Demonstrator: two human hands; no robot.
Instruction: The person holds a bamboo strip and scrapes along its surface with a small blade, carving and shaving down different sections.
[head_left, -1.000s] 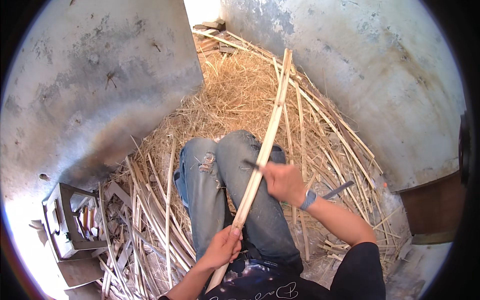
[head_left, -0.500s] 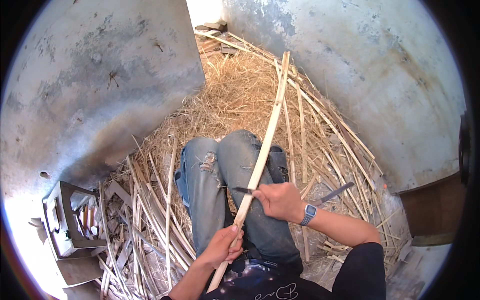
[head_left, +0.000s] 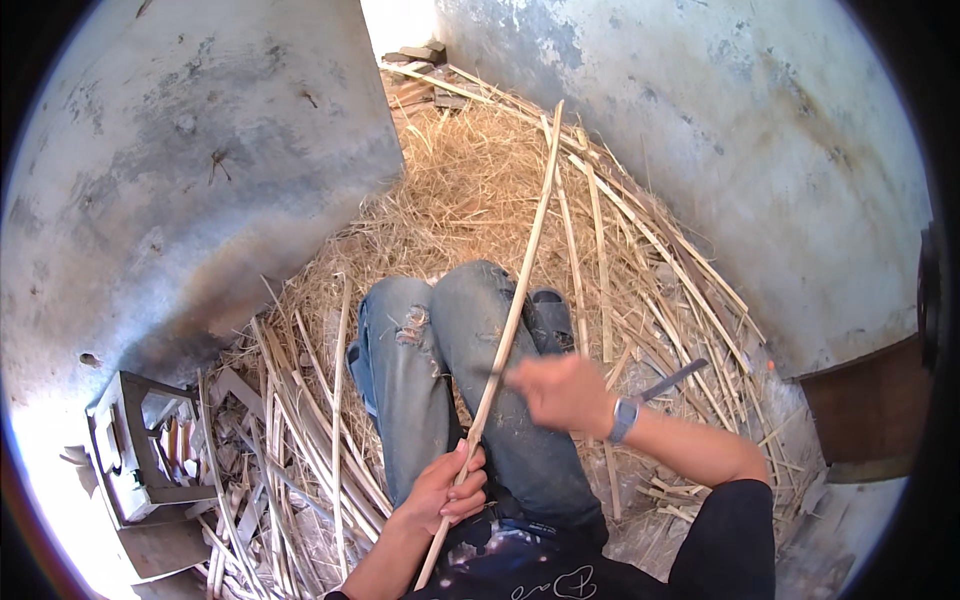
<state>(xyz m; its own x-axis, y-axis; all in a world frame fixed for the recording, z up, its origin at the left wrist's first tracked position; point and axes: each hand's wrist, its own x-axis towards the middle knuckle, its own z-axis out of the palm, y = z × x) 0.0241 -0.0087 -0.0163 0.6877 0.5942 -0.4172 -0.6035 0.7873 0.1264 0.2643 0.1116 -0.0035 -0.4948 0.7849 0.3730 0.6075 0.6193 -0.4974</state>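
A long pale bamboo strip (head_left: 521, 290) runs from my lap up over my right thigh toward the straw, its narrow edge turned up. Around its lower part my left hand (head_left: 450, 488) is closed, thumb on top. My right hand (head_left: 563, 393), wearing a wristwatch (head_left: 624, 419), is smeared by motion and closed on a small knife. Only the knife's dark, blurred blade (head_left: 494, 374) shows, at or very near the strip above my left hand; its handle is hidden in my fist.
Straw and shavings (head_left: 455, 190) cover the floor ahead. Loose strips lie on the left (head_left: 300, 430) and right (head_left: 690, 290). A dark curved blade (head_left: 675, 380) lies beyond my right wrist. Grey walls (head_left: 200, 180) rise on both sides; a box-like frame (head_left: 150, 490) stands at lower left.
The bamboo strip has turned from its broad face to its narrow edge, and its far end has shifted slightly left. My right hand has moved slightly and blurred; my left keeps its grip.
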